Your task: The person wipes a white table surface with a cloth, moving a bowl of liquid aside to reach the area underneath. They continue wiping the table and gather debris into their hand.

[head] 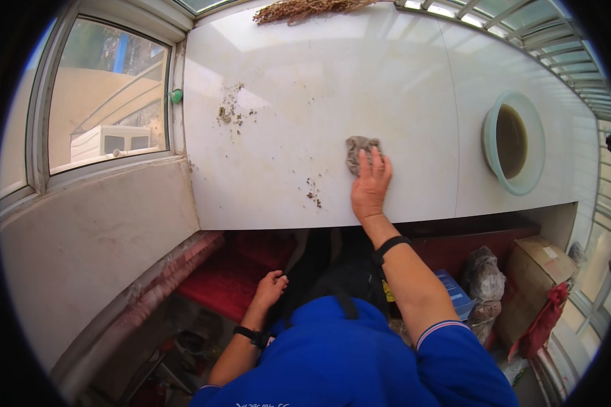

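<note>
Under the fingers of my right hand (370, 189) lies a crumpled grey-brown cloth (357, 152), pressed on the white countertop (412, 117). My left hand (272, 289) hangs below the counter's front edge beside my body, its fingers loosely curled with nothing seen in them. Dark crumbs of dirt (313, 196) are scattered left of the cloth. Another patch of dirt (229, 116) with larger clumps lies farther left. To the right on the counter stands a pale green plastic basin (534, 152) holding murky brown water (511, 142).
Dried plant stalks (305, 10) lie along the back edge. A window (109, 96) and low wall (102, 249) border the left side; metal bars (555, 38) line the right. Below the counter are a red cloth-covered surface (229, 274), a cardboard box (527, 290), plastic bags (483, 280) and a blue box (454, 294).
</note>
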Demonstrator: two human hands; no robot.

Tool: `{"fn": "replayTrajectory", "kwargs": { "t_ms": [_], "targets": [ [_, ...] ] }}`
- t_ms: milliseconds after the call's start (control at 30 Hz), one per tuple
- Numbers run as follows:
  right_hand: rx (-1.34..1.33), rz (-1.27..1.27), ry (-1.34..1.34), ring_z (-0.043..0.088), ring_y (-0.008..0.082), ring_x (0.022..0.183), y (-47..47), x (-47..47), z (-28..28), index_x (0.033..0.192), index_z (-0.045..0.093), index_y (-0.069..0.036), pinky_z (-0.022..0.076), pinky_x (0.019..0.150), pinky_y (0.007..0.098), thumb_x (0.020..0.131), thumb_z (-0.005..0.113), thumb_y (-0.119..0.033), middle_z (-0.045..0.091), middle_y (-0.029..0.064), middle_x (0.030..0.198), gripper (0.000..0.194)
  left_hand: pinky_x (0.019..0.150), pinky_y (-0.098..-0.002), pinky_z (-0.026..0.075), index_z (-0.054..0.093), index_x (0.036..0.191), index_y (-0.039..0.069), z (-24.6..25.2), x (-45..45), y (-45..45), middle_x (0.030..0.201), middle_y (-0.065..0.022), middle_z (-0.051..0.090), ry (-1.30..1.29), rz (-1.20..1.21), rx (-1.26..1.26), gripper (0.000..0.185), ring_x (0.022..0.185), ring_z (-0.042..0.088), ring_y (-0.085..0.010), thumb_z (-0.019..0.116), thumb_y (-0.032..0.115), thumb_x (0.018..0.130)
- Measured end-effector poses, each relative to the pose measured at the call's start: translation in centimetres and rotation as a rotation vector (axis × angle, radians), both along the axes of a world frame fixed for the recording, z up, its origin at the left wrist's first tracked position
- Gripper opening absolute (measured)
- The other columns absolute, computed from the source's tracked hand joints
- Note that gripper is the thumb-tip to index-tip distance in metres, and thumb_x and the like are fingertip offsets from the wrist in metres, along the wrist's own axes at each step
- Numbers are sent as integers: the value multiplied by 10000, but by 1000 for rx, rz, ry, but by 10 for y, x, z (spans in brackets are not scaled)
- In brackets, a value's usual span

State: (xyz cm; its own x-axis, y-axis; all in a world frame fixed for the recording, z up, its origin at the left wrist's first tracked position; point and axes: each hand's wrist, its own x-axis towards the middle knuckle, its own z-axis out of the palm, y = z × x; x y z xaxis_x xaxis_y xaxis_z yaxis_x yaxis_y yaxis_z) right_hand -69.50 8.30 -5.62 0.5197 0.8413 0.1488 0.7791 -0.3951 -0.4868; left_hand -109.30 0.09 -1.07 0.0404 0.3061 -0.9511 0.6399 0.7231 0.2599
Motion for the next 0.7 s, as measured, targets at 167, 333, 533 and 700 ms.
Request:
{"fn": "replayTrajectory", "kwargs": {
  "t_ms": [167,333,533,700],
  "targets": [
    [-46,114,196,378,445,1435,57,-60,29,1430,621,-102,402,1183,517,860,602,52,468,133,1584,591,813,-314,588,532,1459,-19,5,-3,-1,1144,-96,746,-13,13,16,473,971,706,-151,638,214,1061],
    [270,44,355,471,417,1365,45,-9,86,1389,636,-50,430,1165,474,856,573,51,541,175,1507,546,815,-319,592,542,1454,-23,9,5,16,1133,-94,752,-71,-33,54,458,977,710,-156,628,209,1067],
    [498,-523,1138,654,144,1026,-42,155,113,1392,611,9,564,897,308,951,507,-20,683,85,1202,454,822,-323,595,537,1460,-24,1,24,34,1157,-107,756,-120,-80,61,468,990,715,-162,625,222,1071],
    [-167,-530,-150,499,397,1366,-79,241,46,1518,516,-23,421,1148,549,974,610,-201,500,230,1539,580,816,-318,591,538,1458,-25,4,18,27,1144,-100,754,-102,-77,49,469,975,707,-151,627,225,1071]
  ]
}}
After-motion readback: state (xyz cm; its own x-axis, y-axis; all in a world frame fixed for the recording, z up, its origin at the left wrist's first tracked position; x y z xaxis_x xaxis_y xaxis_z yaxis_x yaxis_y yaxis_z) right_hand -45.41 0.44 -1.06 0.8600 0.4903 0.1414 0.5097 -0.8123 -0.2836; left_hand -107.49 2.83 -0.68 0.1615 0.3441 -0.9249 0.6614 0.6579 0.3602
